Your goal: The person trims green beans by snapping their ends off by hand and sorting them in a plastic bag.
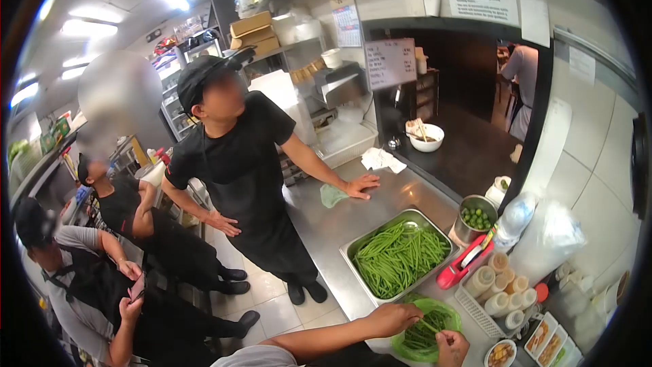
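My left hand [394, 319] reaches in from the lower left, its fingers pinched together on a green bean [428, 326] above a light green plastic bag [406, 352]. My right hand [451, 348] is at the bag's right side, fingers closed at the other end of the same bean. Inside the bag lies a pile of green beans [422, 337]. Just beyond it, a rectangular steel tray [350, 258] holds a large heap of long green beans [399, 258].
Right of the tray stand a steel pot [468, 231] of small green fruits, a red tape dispenser [464, 262] and a basket of bottles [475, 307]. A person in black [238, 143] rests a hand on the steel counter [309, 211]. Two more people are at left.
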The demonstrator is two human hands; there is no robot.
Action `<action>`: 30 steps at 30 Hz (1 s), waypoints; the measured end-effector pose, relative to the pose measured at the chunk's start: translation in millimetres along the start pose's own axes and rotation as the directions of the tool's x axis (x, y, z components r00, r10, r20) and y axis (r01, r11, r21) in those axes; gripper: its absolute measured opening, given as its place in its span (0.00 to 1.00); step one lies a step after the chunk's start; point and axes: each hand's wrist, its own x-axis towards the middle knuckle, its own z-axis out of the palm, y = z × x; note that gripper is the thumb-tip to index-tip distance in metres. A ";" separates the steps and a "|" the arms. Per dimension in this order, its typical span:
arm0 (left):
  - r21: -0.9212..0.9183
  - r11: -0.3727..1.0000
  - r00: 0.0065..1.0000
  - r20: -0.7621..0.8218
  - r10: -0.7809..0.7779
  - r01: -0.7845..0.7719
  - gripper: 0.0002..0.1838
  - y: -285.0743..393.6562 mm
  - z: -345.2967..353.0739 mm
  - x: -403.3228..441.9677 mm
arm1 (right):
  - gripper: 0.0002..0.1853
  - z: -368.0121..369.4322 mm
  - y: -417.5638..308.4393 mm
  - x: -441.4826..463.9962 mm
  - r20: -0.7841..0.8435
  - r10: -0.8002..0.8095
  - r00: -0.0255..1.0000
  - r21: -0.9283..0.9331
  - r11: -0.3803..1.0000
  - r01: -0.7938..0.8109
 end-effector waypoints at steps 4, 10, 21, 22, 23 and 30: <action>-0.019 0.999 0.999 -0.004 -0.037 0.037 0.12 2.5 -9.7 4.7 | 0.11 -17.4 -24.9 -7.4 0.061 -0.186 0.981 -0.104 0.976 0.192; 0.014 1.000 0.998 0.055 -0.025 0.025 0.13 1.6 -13.8 3.8 | 0.07 -22.2 -29.1 -9.9 -0.027 -0.424 0.905 -0.379 0.842 0.384; 0.079 0.983 0.957 0.251 0.144 -0.168 0.14 21.1 -8.4 0.0 | 0.05 -13.6 -39.1 -8.4 -0.047 -0.690 0.722 -0.336 0.692 0.639; 0.082 0.978 0.943 0.291 0.162 -0.193 0.14 22.3 -7.7 0.9 | 0.04 -11.9 -39.2 -9.3 -0.045 -0.689 0.723 -0.342 0.691 0.637; 0.080 0.978 0.942 0.291 0.164 -0.195 0.14 20.8 -2.7 0.6 | 0.04 -10.5 -38.7 -10.0 -0.043 -0.687 0.725 -0.347 0.691 0.634; -0.158 0.986 0.947 0.304 0.101 -0.054 0.12 10.0 3.1 -7.9 | 0.04 1.2 -23.3 -4.0 -0.452 -0.253 0.856 -0.054 0.965 0.257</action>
